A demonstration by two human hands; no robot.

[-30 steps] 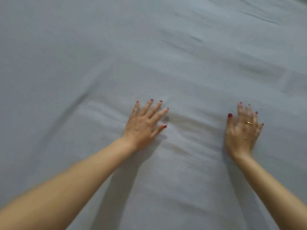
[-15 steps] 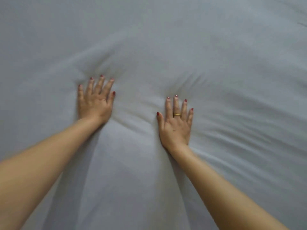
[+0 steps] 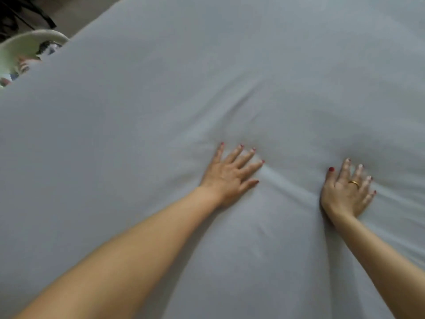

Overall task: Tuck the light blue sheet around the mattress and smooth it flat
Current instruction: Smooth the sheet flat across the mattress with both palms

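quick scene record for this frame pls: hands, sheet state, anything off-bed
left hand: flat, palm down on sheet, fingers spread
right hand: flat, palm down, gold ring on one finger
light blue sheet: covers whole visible bed top
wrinkles: ridge between the hands; creases fanning out beyond the fingertips
smooth area: left and far part of sheet
off-bed: pale round basket with items, top left corner
held: nothing gripped

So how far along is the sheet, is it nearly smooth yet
Done: the light blue sheet is spread and looks mostly flat toward the far left edge. In hand: the left hand and right hand press flat, palms down. Left: creases between and beyond the hands. Tucking can't be judged; no tucked edge shows.
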